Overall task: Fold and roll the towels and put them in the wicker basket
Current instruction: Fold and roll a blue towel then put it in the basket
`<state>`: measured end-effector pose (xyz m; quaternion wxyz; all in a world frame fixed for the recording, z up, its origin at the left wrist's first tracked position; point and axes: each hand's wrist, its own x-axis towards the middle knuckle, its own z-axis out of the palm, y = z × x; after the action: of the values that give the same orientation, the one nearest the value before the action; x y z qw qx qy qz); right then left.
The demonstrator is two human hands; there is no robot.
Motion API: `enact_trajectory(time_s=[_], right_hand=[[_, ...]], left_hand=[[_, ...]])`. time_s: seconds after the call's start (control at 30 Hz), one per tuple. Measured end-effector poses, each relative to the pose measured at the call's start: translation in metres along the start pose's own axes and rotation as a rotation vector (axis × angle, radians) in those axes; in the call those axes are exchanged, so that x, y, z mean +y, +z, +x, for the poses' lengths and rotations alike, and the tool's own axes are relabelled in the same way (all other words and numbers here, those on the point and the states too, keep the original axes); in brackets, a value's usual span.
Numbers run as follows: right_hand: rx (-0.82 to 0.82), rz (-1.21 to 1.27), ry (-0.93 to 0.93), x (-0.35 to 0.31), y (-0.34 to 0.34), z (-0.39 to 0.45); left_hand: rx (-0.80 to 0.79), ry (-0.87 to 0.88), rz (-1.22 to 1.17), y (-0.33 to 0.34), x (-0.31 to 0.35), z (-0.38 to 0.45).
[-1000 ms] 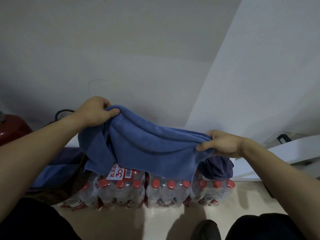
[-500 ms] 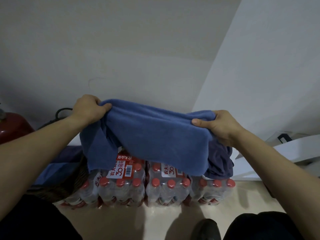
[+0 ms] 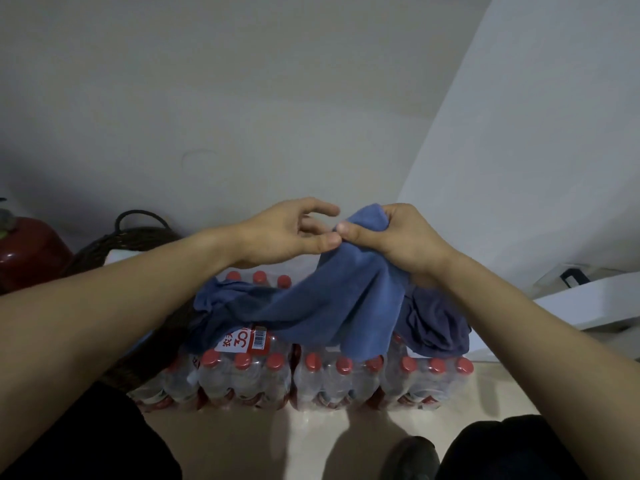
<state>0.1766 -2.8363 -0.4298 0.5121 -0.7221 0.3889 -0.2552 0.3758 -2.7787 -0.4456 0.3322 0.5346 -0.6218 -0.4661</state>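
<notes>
Right hand (image 3: 405, 242): just right of frame centre; fingers and thumb clamped round the bunched top edge of the blue towel (image 3: 332, 306)
Left hand (image 3: 287, 233): touching the right at centre; fingers loosely spread, gripping nothing, thumb tip against the cloth
Towel: hangs from the right hand, its lower part draped over the bottle packs (image 3: 311, 372) at lower centre; a darker cloth (image 3: 436, 323) sits just right of it
Wicker basket (image 3: 114, 247): left of centre, partly hidden by the left forearm
Risk: corners are gathered, not matched, so the fold may come out skewed; the trailing edge could snag on bottle caps; a one-handed hold may slip
</notes>
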Motion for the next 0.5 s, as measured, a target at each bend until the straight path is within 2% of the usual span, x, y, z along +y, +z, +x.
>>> enact_trajectory(time_s=[0.07,0.13,0.23,0.33,0.5], right_hand=[[-0.024,0.123,0.087,-0.001,-0.004,0.000],[-0.144,0.156,0.157,-0.001,-0.011,-0.002],[-0.343,0.003,0.193,0.004,-0.016,-0.005],[-0.312,0.003,0.177,0.009,-0.017,-0.005],[-0.263,0.018,0.027,0.009,-0.015,-0.006]], left_hand=[[-0.029,-0.007,-0.071,-0.004,0.002,-0.001],[-0.014,-0.006,-0.054,-0.009,0.002,-0.001],[0.072,-0.018,-0.084,-0.012,0.000,-0.001],[0.127,-0.049,-0.155,-0.014,0.001,-0.003],[-0.064,-0.096,-0.295,-0.012,0.000,-0.008]])
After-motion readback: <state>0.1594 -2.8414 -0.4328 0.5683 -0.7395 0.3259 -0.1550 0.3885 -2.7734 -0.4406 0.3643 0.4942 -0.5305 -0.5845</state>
